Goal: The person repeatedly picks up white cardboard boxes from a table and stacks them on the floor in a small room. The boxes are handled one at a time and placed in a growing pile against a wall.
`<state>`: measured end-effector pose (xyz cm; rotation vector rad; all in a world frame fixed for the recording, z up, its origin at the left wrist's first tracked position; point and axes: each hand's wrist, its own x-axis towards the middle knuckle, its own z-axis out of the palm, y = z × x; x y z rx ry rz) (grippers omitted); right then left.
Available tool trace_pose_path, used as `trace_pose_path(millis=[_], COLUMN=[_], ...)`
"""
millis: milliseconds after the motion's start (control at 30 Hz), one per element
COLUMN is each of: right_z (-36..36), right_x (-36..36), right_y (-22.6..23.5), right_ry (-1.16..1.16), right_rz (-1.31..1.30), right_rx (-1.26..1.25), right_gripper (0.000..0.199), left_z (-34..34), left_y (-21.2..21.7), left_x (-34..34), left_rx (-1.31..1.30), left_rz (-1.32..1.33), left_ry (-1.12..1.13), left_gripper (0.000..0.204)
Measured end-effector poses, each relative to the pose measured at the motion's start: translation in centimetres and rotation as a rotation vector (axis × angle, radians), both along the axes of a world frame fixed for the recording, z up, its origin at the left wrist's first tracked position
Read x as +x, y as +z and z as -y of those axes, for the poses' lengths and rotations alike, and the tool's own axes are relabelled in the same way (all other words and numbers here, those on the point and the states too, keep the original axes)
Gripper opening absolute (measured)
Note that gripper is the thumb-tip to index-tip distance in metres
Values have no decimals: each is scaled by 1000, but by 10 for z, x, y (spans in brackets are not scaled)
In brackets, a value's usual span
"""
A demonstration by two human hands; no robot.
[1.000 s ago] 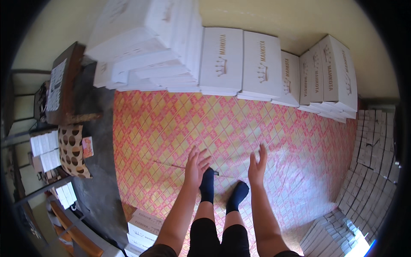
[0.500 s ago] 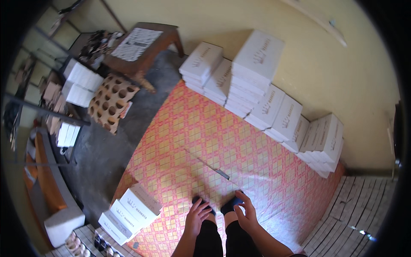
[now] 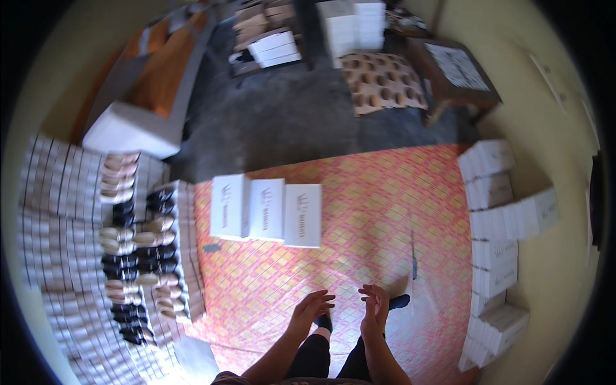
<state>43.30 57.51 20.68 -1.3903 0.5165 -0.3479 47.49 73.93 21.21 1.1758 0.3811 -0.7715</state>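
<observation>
My left hand [image 3: 310, 310] hovers above the patterned floor mat [image 3: 359, 199] with its fingers spread and nothing in them. Beside it, to the right, my right hand [image 3: 375, 307] is also empty, fingers apart and bent toward the left hand. Below the hands are my feet in dark socks [image 3: 399, 301]. Ahead and to the left, three stacks of white shoe boxes [image 3: 303, 215] stand side by side on the mat; they are the nearest boxes to my left hand, but apart from it.
Pairs of black and beige shoes [image 3: 136, 256] line the left on stacked boxes [image 3: 51, 231]. More white box stacks [image 3: 494, 266] run along the right wall. Farther off are a wooden table [image 3: 462, 77], a brown cardboard sheet with round holes [image 3: 383, 82] and an orange-and-grey sofa [image 3: 144, 83].
The view has swung left, bringing the shoe rows in and shifting the wall boxes to the right edge. My feet have stepped apart. Both hands stay empty.
</observation>
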Motion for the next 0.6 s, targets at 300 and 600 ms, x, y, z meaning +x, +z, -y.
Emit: trace_pose_path(millis=[300, 600], right_z=[-107, -70], right_x=[89, 178], right_y=[8, -87], right_ry=[280, 288], right_rz=[-19, -369], right_rx=[-26, -140], right_gripper=[30, 35], left_z=[-177, -156], left_y=[0, -121], left_x=[22, 87], left_rx=[179, 92], left_rz=[-6, -363], left_ry=[319, 294], left_gripper=[40, 40])
